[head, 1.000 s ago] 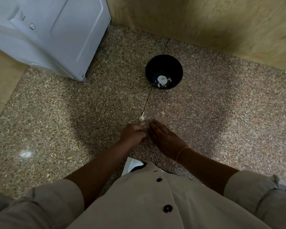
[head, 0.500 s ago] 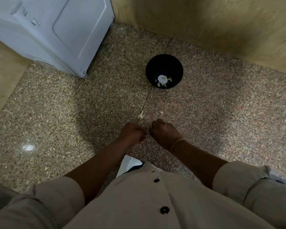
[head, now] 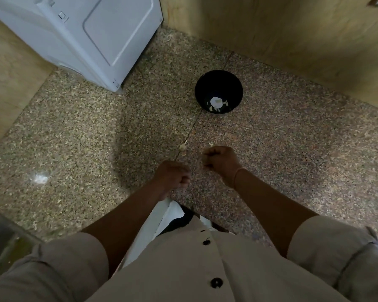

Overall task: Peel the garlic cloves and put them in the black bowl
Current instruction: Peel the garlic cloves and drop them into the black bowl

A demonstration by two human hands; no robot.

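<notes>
A speckled stone floor [head: 74,131] fills most of the frame, crossed by a thin seam [head: 194,127] running from the upper middle down toward the hands. A wooden wall [head: 292,29] spans the upper right, and a white appliance [head: 85,33] stands in the upper left corner. A beige shirt [head: 183,269] with black buttons [head: 216,282] takes up the bottom edge, its sleeves rolled on both arms.

The left hand [head: 172,177] sits just below the centre of the frame, fingers curled into a loose fist over the seam. The right hand [head: 220,162] is beside it to the right and a little higher, not touching it, with its fingers also curled under and a thin bracelet [head: 238,173] at the wrist. Whether either hand pinches anything cannot be told, since the fingertips are turned away and dark.

The black bowl [head: 218,91] stands on the floor in the upper middle, well apart from the hands, with pale garlic [head: 216,102] lying in its bottom. A white sheet [head: 162,216] shows between the forearms, partly under the shirt.

One small clove [head: 183,147] lies on the seam just above the left hand. A smaller pale scrap [head: 210,144] lies at the top edge of the right hand.
</notes>
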